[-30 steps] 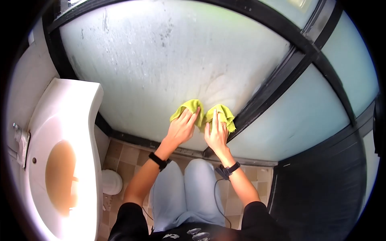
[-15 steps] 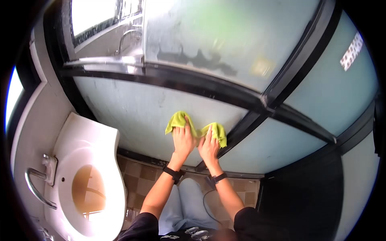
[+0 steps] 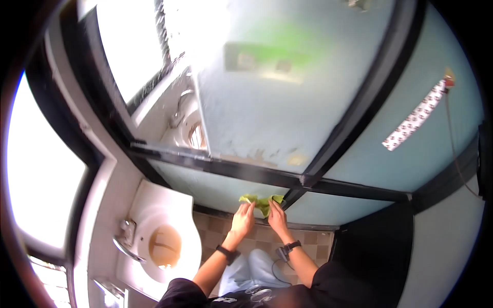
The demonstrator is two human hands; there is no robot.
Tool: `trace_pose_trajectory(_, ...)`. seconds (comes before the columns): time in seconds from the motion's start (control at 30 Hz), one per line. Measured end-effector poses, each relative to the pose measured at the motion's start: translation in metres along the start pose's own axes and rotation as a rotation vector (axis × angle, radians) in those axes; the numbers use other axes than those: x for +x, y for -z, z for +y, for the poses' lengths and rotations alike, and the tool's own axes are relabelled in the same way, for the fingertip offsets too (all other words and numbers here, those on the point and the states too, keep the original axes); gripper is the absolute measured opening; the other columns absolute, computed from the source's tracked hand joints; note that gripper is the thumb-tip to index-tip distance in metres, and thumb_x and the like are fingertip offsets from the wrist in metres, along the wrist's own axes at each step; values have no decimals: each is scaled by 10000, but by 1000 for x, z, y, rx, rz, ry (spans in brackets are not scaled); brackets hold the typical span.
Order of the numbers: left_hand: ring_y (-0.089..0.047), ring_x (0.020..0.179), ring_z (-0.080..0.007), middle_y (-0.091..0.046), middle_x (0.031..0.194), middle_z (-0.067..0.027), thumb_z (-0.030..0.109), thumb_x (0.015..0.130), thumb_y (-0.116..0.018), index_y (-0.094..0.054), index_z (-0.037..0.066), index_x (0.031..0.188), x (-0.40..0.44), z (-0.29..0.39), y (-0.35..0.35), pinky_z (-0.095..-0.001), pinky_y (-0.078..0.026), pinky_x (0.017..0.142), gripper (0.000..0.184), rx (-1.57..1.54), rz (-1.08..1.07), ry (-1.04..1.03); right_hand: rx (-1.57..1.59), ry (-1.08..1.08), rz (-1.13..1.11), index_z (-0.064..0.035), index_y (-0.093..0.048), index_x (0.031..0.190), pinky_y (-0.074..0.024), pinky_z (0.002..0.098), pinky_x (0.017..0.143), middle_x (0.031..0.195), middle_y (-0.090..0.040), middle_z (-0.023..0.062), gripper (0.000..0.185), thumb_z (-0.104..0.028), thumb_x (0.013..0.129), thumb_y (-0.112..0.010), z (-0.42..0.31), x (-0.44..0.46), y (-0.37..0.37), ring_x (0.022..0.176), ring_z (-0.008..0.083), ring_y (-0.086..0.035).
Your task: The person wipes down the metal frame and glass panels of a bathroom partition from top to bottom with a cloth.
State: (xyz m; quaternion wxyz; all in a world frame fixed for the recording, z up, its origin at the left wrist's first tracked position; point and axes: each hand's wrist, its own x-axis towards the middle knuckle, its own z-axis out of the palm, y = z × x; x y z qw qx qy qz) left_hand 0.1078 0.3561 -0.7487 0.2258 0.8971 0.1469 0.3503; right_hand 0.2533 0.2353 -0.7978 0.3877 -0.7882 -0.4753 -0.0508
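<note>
A yellow-green cloth [image 3: 263,205] stretches between my two hands in front of the lower frosted panel [image 3: 205,180]. My left hand [image 3: 243,218] pinches its left part, and my right hand [image 3: 277,216] has fingers closed on its right part. The cloth's middle sags a little between them. Whether the cloth touches the panel, I cannot tell. Dark bands circle both wrists.
On the left stands a white washbasin [image 3: 187,233] with brownish water [image 3: 165,246] and a metal tap [image 3: 126,241]. Black frame bars [image 3: 246,175] cross the panels. A dotted strip [image 3: 415,122] hangs at right, above a black surface [image 3: 372,251]. Tiled floor [image 3: 210,231] lies below.
My hands have come off their flat spread on the panel and now grip the cloth between them, lower in view. The camera view has tilted upward, showing more of the window and upper panel.
</note>
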Motion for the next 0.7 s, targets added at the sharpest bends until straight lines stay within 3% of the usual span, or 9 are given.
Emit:
trace_pose_trajectory(0.03, -600, 902, -337, -610, 989, -176, -39, 737, -567, -560, -29, 1211, 6, 12, 20, -408, -524, 807, 475, 0, -27, -33, -19, -4, 64, 25, -632, 1166, -509, 410, 925, 1170, -626, 223, 427, 118, 762, -531, -7, -1, 18, 1083, 378, -609)
trace_pose_trajectory(0.13, -605, 853, -317, -624, 917, -138, -9, 768, -589, -612, 14, 1082, 20, 55, 82, -415, -527, 755, 316, -40, -82, -37, 35, -18, 45, 13, -650, 1083, -518, 426, 848, 1065, -642, 186, 343, 108, 770, -545, -39, 8, 91, 989, 378, -619)
trace_pose_trajectory(0.23, -610, 768, -317, -602, 791, -125, 35, 825, -588, -600, 43, 903, 28, 80, 130, -429, -508, 686, 79, -1, -161, -9, 38, -1, -8, -9, -636, 941, -518, 414, 762, 939, -633, 127, 163, 14, 780, -633, -68, 15, 158, 883, 344, -623)
trace_pose_trajectory(0.33, -601, 740, -313, -590, 760, -113, 57, 813, -627, -603, 51, 848, 33, 103, 166, -427, -504, 674, 43, 63, -195, -7, 3, -29, -30, -34, -623, 887, -513, 416, 723, 869, -620, 115, 128, -56, 782, -693, -101, 16, 221, 839, 339, -622)
trace_pose_trajectory(0.43, -582, 802, -308, -567, 864, -114, 54, 784, -672, -602, 44, 808, 46, 139, 201, -429, -500, 672, 74, 49, -128, -25, -20, -88, 45, -48, -623, 887, -513, 401, 661, 838, -626, 115, 134, -89, 795, -711, -117, 7, 264, 776, 338, -631)
trace_pose_trajectory(0.57, -565, 924, -328, -575, 1025, -143, 54, 785, -682, -579, 33, 873, 62, 154, 228, -418, -485, 771, 137, 4, -224, -143, -84, -231, 76, -47, -619, 912, -523, 377, 652, 858, -667, 129, 166, -102, 797, -725, -140, -14, 298, 761, 305, -662)
trace_pose_trajectory(0.6, -565, 924, -328, -575, 1025, -143, 54, 785, -682, -579, 33, 873, 64, 153, 229, -418, -485, 771, 137, 14, -211, -134, -78, -214, 71, -47, -619, 912, -523, 377, 652, 858, -667, 129, 166, -102, 797, -725, -141, -16, 300, 761, 305, -662)
trace_pose_trajectory(0.67, -565, 966, -345, -576, 1080, -151, 72, 804, -676, -584, 61, 856, 68, 149, 226, -411, -485, 813, 106, -53, -412, -24, 22, -467, 98, -50, -632, 937, -538, 362, 661, 866, -688, 181, 155, -114, 824, -717, -139, -23, 302, 765, 263, -698)
trace_pose_trajectory(0.7, -565, 966, -345, -576, 1080, -151, 72, 804, -676, -584, 61, 856, 70, 150, 228, -411, -485, 813, 106, -47, -391, -21, 22, -445, 97, -50, -632, 937, -538, 362, 661, 866, -688, 181, 155, -114, 824, -717, -137, -16, 303, 765, 263, -698)
